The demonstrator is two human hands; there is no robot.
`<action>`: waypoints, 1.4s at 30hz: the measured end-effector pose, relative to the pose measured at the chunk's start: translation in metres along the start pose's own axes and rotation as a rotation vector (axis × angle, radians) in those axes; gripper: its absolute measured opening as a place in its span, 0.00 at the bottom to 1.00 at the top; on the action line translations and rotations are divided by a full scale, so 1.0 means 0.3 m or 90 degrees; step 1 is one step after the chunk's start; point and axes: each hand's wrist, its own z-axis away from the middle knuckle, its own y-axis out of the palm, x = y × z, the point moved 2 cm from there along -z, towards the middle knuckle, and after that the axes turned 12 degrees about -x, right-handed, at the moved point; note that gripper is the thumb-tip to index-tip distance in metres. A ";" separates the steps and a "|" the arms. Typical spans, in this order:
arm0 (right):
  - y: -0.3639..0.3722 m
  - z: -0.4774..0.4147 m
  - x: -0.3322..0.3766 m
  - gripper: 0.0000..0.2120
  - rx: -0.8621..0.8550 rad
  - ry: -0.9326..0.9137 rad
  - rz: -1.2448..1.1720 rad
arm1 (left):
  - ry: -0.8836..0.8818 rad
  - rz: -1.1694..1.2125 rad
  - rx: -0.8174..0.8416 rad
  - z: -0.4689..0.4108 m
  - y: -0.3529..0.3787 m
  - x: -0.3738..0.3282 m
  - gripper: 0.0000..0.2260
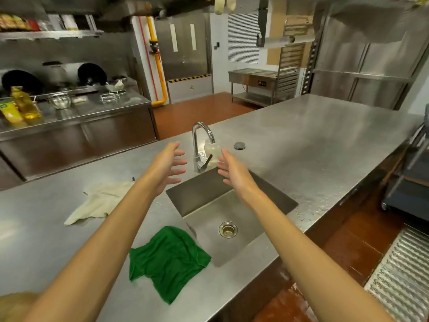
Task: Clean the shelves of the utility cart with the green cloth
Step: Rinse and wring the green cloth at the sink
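Observation:
The green cloth (pixel 168 261) lies crumpled on the steel counter, at the near-left corner of the sink (pixel 234 242). My left hand (pixel 166 167) and my right hand (pixel 232 174) are stretched out above the far end of the sink, either side of the tap (pixel 201 145), fingers spread and empty. Both hands are well beyond the cloth and do not touch it. A dark utility cart (pixel 408 182) stands on the floor at the right edge, only partly in view.
A beige cloth (pixel 99 201) lies on the counter (pixel 313 140) to the left. A sink plug (pixel 239 145) rests behind the tap. The floor looks wet, with a metal grate (pixel 404 275) at lower right. A cooking range with oil bottles (pixel 22 104) stands at the left.

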 end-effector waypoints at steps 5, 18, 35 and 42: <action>0.027 -0.153 -0.058 0.30 0.054 0.020 0.030 | -0.029 -0.005 -0.055 -0.107 0.034 0.025 0.23; 0.140 -0.294 -0.353 0.22 0.165 0.086 0.091 | -0.175 -0.030 -0.121 -0.163 0.032 0.378 0.22; 0.304 -0.134 -0.851 0.13 0.385 0.074 0.419 | -0.373 -0.071 -0.231 -0.017 -0.033 0.984 0.14; 0.309 -0.088 -0.946 0.19 0.455 0.072 0.549 | -0.425 -0.137 -0.196 0.016 -0.030 1.137 0.21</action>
